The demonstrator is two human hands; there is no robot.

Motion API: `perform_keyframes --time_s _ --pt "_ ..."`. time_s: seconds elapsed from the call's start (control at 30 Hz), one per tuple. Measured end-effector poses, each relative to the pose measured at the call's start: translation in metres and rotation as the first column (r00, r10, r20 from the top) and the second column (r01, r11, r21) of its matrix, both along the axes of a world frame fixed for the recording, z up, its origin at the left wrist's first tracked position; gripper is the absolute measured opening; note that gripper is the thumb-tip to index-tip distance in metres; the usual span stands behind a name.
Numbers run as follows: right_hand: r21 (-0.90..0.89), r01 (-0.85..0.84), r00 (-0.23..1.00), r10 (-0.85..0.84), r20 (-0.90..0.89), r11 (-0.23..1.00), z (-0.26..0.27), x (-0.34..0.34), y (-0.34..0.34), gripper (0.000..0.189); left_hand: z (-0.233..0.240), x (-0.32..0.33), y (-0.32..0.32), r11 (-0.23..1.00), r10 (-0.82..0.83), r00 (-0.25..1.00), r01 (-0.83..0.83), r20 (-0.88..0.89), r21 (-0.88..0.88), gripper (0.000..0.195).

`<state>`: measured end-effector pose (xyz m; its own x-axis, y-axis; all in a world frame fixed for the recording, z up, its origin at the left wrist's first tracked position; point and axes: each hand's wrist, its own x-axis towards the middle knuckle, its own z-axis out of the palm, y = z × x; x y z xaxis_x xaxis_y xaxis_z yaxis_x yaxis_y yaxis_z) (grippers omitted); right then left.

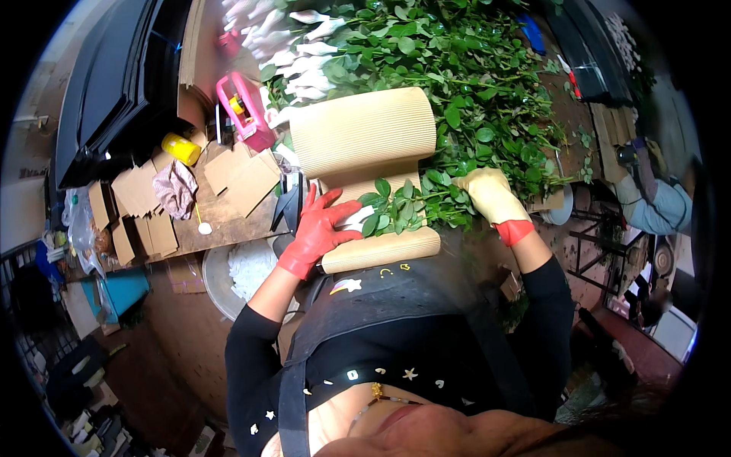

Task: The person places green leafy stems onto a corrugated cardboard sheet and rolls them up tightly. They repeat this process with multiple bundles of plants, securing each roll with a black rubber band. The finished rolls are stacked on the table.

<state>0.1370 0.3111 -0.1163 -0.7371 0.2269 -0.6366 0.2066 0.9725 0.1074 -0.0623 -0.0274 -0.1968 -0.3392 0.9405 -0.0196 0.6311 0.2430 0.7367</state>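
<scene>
My left hand, in a red rubber glove, has its thumb and forefinger around white-sleeved flower heads; its other fingers are spread. My right hand, in a pale yellow glove with a red cuff, is closed on the leafy stems of the same bunch, its fingertips hidden. The bunch lies across a sheet of corrugated cardboard. That sheet curves up behind the flowers and its near edge curls in front of my apron.
Beyond the cardboard lies a large pile of leafy stems with white-sleeved heads. To the left are a pink tape dispenser, a yellow container, a crumpled cloth and cardboard pieces. Below the table edge stands a round tub. Another person is at far right.
</scene>
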Motion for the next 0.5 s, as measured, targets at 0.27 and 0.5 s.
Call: perform_keyframes --time_s 0.27,0.5 --pt "-0.072 0.053 0.413 -0.087 -0.906 0.996 0.067 -0.07 0.04 0.019 0.01 -0.007 0.006 0.99 -0.122 0.992 0.119 -0.034 -0.075 0.058" --pt "0.027 0.308 0.763 -0.23 -0.604 0.951 0.01 -0.157 0.087 0.024 0.014 0.0 0.009 0.997 -0.051 0.99 0.058 -0.129 0.046 0.022"
